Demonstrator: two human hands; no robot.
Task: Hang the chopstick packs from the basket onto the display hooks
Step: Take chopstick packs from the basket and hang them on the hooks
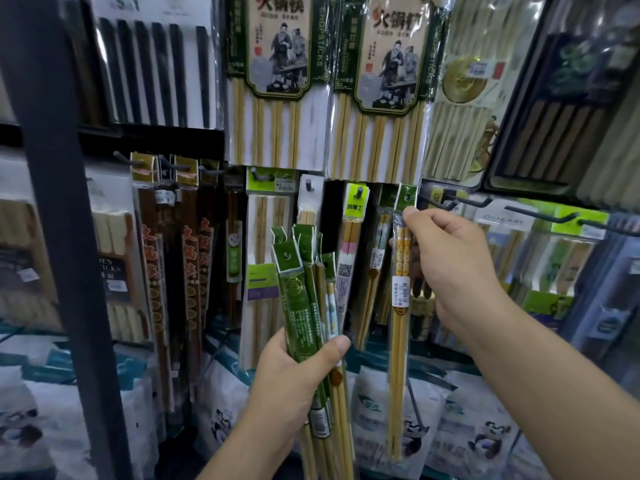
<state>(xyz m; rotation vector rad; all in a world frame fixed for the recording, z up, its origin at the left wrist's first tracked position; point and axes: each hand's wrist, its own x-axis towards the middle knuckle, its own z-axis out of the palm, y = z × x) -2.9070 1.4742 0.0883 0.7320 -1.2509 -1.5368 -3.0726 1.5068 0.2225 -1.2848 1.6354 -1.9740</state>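
My left hand (pixel 301 372) grips a bundle of several green-headed chopstick packs (pixel 304 296), held upright at the lower centre. My right hand (pixel 453 258) pinches a single pack of yellow chopsticks (pixel 400 327) near its top. That pack's green header with its hang hole (pixel 406 197) is raised to the level of a black display hook (pixel 446 204), just left of the hook's tip. The pack hangs straight down from my fingers. No basket is in view.
Large bamboo chopstick packs (pixel 277 81) hang on the row above. Dark wooden packs (pixel 180 271) hang on hooks at the left behind a black shelf upright (pixel 62 237). More black hooks (pixel 540 214) with packs run to the right. Panda-print bags (pixel 485 431) lie below.
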